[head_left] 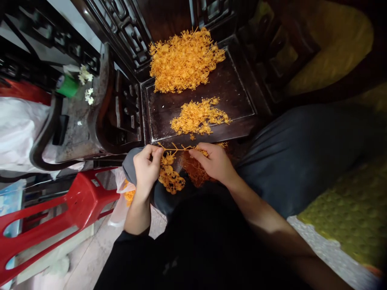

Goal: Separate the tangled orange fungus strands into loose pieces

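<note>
My left hand (147,167) and my right hand (213,161) are both closed in a pinch on the two ends of a thin orange plastic stem (177,149) held level over my lap. Small orange plastic flowers (171,177) hang from the stem between my hands. Just beyond them, a small heap of loose orange flowers (198,117) lies on the dark wooden table (238,90). A much larger orange heap (184,58) sits at the table's far edge.
A red plastic stool (66,209) stands at the lower left. A carved dark wooden chair (78,121) at left carries a green cup (68,85) and white flowers. A plastic bag (122,193) with orange pieces hangs by my left knee. A green cushion (347,205) lies at right.
</note>
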`<state>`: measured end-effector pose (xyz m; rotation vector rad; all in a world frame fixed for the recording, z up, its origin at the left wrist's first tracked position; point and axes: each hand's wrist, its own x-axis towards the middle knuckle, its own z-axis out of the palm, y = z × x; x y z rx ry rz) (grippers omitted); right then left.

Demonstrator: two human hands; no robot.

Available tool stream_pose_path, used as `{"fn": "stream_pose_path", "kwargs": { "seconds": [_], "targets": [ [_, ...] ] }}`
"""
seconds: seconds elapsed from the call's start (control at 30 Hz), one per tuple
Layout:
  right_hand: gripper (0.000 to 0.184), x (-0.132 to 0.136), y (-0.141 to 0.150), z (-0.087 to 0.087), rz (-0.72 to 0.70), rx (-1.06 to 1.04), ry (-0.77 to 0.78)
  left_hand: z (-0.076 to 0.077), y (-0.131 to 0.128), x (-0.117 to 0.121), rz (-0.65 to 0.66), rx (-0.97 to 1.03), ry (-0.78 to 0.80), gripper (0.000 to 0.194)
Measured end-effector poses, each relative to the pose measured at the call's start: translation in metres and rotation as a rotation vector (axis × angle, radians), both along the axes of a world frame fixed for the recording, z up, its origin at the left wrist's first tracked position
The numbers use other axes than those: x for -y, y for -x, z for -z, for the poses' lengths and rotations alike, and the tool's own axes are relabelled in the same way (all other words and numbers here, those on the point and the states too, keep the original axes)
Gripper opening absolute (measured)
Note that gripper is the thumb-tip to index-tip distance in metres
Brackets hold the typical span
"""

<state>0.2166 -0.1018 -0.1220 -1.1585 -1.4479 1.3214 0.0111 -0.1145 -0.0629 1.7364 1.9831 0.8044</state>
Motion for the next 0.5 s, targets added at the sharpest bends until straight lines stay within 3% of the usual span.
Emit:
{"fn": "stream_pose_path", "kwargs": {
  "seconds": [0.1, 0.23, 0.33, 0.5],
  "targets": [
    [0.039, 0.005, -0.006, 0.001, -0.019, 0.129, -0.124, 0.003, 0.016, -0.006, -0.092, -0.068, -0.098, 0.025],
    [0.035, 0.010, -0.026, 0.009, -0.029, 0.108, 0.032, 0.006, 0.043, -0.017, -0.271, 0.116, -0.296, 0.024],
    [0.031, 0.013, -0.027, 0.005, -0.109, -0.087, 0.134, 0.005, 0.041, -0.017, -0.193, 0.266, -0.268, 0.025],
    [0.033, 0.010, 0.012, -0.015, -0.106, -0.162, -0.018, -0.003, 0.003, -0.001, -0.041, 0.267, -0.131, 0.026]
  ]
}}
